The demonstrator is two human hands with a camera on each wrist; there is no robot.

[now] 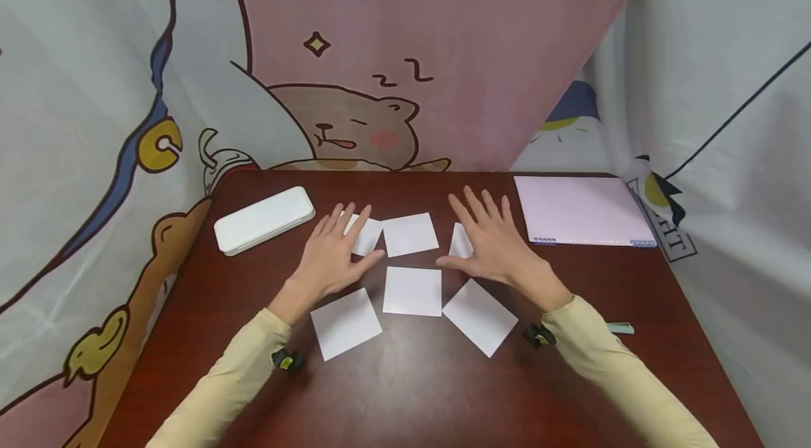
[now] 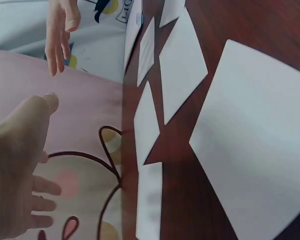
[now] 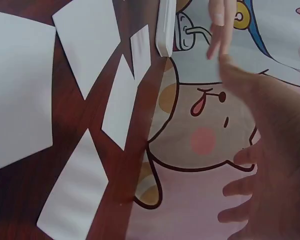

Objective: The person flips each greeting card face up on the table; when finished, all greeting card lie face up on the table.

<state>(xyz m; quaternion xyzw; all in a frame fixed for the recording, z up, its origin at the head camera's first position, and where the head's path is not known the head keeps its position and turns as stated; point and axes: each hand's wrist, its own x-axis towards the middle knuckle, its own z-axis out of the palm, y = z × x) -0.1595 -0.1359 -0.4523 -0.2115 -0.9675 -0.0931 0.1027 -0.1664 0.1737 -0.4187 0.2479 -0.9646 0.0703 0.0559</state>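
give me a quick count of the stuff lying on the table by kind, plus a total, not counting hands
White paper squares: 6, two partly covered by the hands in the head view
White case: 1
Pale pink flat item: 1
Small green item, partly hidden by the right sleeve: 1
Total: 9

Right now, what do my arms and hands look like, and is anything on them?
Your left sleeve and right sleeve are long, plain and pale yellow, reaching the wrists. Your left hand and right hand are bare, with no gloves or rings showing. By each cuff is a small black device, left and right, with a yellowish patch. I see no cables on them.
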